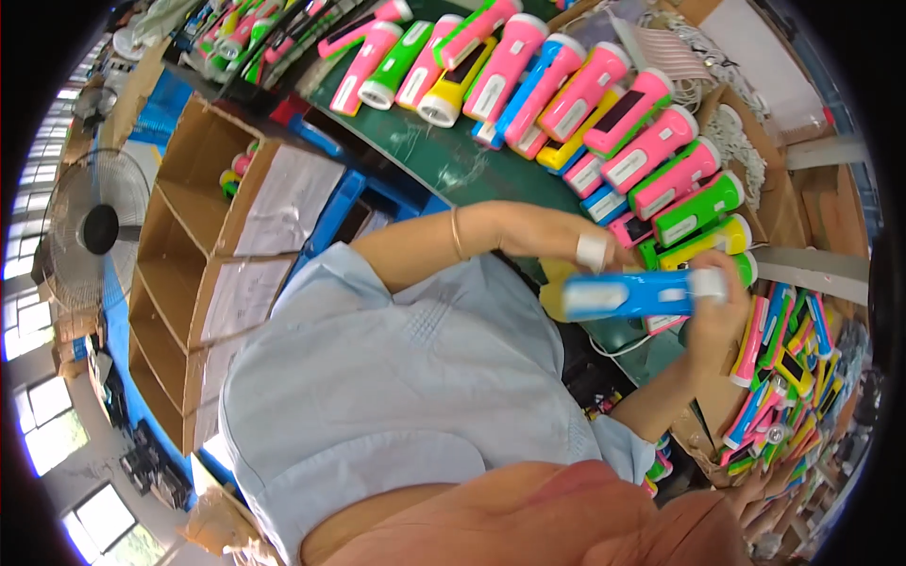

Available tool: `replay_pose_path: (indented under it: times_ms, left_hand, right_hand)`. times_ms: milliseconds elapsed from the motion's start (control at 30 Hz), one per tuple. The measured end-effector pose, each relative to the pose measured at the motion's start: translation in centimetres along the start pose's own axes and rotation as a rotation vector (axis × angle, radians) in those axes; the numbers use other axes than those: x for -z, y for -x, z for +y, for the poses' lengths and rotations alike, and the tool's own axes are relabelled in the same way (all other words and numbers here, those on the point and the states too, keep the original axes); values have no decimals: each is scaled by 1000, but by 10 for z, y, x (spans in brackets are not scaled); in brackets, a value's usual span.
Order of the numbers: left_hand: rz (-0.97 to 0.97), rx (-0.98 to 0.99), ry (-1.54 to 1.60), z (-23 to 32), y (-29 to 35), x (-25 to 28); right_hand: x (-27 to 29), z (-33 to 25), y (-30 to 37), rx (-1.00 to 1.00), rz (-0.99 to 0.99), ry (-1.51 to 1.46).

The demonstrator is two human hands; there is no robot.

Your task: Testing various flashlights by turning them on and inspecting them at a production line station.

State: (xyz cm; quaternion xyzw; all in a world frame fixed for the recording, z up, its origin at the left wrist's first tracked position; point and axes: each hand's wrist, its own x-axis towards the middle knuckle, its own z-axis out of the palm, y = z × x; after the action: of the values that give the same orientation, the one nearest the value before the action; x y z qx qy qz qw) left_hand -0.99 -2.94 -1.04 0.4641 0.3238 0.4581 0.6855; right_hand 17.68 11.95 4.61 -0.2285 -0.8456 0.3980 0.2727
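A blue flashlight (642, 294) with a white head lies crosswise in front of me, slightly blurred. My right hand (714, 307) grips its white head end. Just above the flashlight's body is my left hand (566, 236), palm down, with bent fingers partly hidden behind it. A white patch (592, 251) shows on that hand's finger; whether it is a label or a bandage is unclear. What the left fingers hold, if anything, is hidden. A blurred yellow object (554, 288) shows beside the flashlight's left end.
Pink, green, yellow and blue flashlights (651, 160) line the green table (453, 160) in a curved row. A heap of flashlights (779, 377) fills a box at right. Left stand a divided cardboard shelf (179, 255) and a fan (99, 226). A white cable (623, 349) lies below the hands.
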Motion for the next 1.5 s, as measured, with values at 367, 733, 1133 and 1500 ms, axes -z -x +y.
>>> replay_pose_path:
  times_ms: [367, 733, 1133, 1500]
  left_hand:
    - [361, -96, 792, 18, -37, 9]
    - [299, -28, 852, 17, -55, 12]
    - [772, -263, -1464, 85, -69, 31]
    - [271, -191, 582, 42, -59, 42]
  right_hand:
    - [-47, 39, 23, -280, 194, -299]
    - [-45, 34, 39, -393, 121, -535]
    - [-23, 37, 23, -350, 227, -903]
    - [-53, 0, -1, -131, 207, -258]
